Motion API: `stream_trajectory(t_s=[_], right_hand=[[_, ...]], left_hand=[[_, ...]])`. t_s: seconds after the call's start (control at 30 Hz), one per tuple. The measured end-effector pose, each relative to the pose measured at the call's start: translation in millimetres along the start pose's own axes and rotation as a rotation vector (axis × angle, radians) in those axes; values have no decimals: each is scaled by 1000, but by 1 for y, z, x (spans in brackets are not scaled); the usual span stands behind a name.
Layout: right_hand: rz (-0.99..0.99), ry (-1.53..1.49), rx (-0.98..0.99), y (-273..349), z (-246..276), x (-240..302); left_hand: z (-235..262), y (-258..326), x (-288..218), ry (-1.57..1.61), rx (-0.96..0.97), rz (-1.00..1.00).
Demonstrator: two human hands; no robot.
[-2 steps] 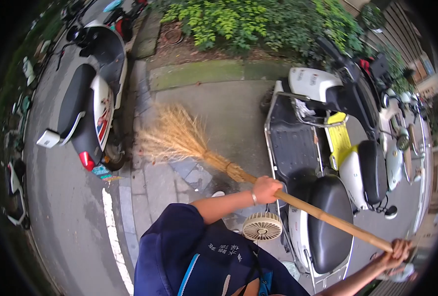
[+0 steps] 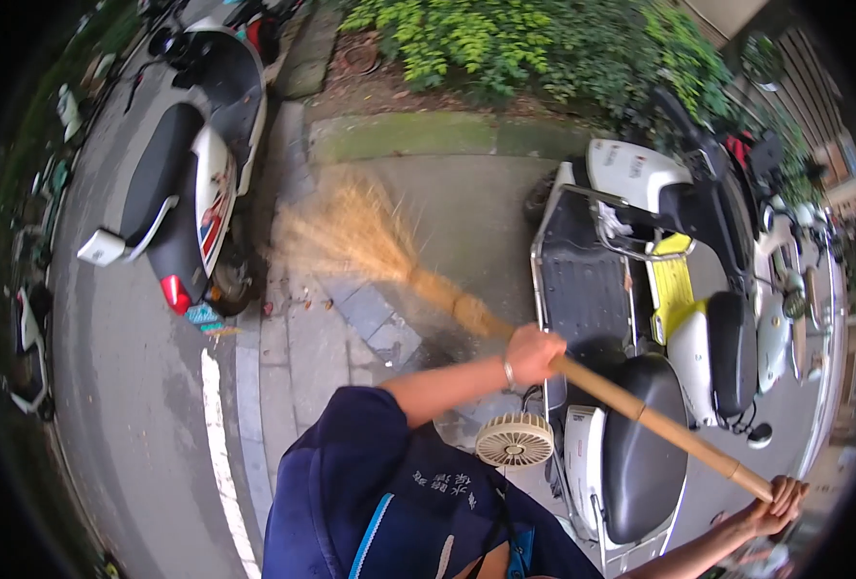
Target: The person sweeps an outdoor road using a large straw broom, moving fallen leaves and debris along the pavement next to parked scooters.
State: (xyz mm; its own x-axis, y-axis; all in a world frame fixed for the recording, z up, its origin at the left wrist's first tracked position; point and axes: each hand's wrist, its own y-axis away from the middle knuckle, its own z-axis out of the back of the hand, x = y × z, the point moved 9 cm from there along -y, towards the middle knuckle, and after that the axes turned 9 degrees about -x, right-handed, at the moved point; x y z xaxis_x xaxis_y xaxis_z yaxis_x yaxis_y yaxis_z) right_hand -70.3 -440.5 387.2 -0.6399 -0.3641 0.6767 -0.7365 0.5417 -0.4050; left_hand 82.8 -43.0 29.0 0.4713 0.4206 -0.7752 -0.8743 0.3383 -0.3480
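Note:
A long-handled straw broom [image 2: 471,314] runs slantwise across the view, its bamboo handle toward the lower right. My left hand [image 2: 534,353], with a bracelet at the wrist, is closed round the handle not far below the bound neck. At the handle's far right end, my right hand [image 2: 783,504] is wrapped round the bamboo. The bristles [image 2: 346,236] fan out over the paving at the left, smeared by motion. Whether their tips touch the ground, I cannot tell. A few small reddish-brown bits lie on the paving below the bristles.
A black and white scooter [image 2: 163,188] stands on the left, beside the asphalt. Another scooter [image 2: 645,463] with a black seat is close on my right, and a yellow and white one [image 2: 703,338] beyond it. Green bushes [image 2: 505,48] grow behind a mossy kerb [image 2: 404,137]. A small fan [image 2: 515,440] hangs at my chest.
The whole view has shifted a little, with the scooters and kerb now slightly farther right. The bristles and my left hand sit a bit higher in the picture. Both hands keep hold of the broom.

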Motion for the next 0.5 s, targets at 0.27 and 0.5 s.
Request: stream_trajectory(t_s=[0.27, 0.5], right_hand=[[-124, 355, 354, 122, -231, -368], [-398, 183, 510, 78, -221, -331]], left_hand=[[218, 0, 341, -564, -531, 366], [178, 123, 243, -449, -492, 331]])
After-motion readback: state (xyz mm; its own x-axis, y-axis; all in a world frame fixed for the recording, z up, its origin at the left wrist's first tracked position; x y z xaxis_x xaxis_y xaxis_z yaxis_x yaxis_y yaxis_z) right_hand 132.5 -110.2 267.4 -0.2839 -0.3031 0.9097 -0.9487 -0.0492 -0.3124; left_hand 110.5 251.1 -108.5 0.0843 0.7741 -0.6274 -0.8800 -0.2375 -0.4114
